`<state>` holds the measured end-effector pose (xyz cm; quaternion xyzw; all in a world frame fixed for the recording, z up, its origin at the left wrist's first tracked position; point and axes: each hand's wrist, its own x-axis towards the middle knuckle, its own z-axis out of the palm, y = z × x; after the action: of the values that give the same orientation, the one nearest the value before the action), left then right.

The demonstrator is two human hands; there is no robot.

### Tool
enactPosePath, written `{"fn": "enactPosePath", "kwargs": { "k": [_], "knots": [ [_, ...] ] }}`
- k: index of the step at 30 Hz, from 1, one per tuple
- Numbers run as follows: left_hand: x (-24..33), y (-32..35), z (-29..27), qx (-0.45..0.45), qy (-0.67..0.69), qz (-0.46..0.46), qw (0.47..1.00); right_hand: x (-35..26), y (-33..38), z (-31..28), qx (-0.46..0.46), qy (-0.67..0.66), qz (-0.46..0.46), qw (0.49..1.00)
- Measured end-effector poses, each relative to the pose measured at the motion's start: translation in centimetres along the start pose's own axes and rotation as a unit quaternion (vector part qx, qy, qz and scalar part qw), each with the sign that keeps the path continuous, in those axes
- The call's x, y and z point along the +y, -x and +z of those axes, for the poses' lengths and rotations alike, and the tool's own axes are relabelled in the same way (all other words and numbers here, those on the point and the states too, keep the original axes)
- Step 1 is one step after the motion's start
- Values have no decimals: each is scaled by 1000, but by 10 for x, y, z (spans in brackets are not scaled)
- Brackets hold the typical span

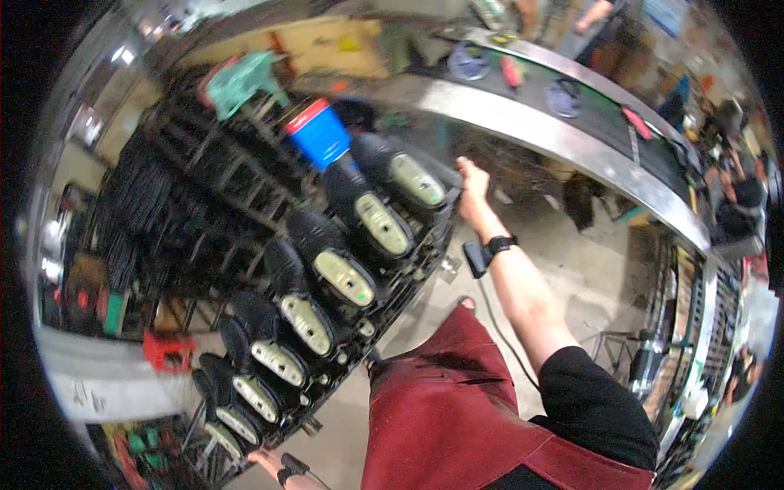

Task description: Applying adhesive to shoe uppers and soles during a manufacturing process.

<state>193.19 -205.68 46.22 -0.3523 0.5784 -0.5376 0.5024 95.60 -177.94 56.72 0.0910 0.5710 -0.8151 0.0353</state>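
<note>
Head view: black shoe uppers lined rack, pale undersides outward; right hand was at rack's far end, left hand at near end, seemingly steadying it; finger closure indiscernible.

The shoe uppers were black, set off by pale greenish-cream last bottoms with dark round holes and, on a few, small bright-green spots, all on a blackish rack. A dark maroon-red apron showed below, next to a plain black sleeve and a black wristband. Beyond were a blue container banded red and white at its top, a sea-green plastic sheet, a bright red crate, a tan board with a yellow patch, and a near-black conveyor belt edged in silver.
</note>
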Motion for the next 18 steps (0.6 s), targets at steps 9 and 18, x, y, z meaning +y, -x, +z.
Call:
{"fn": "enactPosePath", "kwargs": {
  "k": [9, 18],
  "knots": [
    [-102, -38, -176, -201, -53, 51, 977, -120, -32, -192, 147, 3, -59, 987],
    [-157, 22, -259, -80, 111, 50, 989, -191, -4, -497, 256, -83, -103, 958]
  ]
}}
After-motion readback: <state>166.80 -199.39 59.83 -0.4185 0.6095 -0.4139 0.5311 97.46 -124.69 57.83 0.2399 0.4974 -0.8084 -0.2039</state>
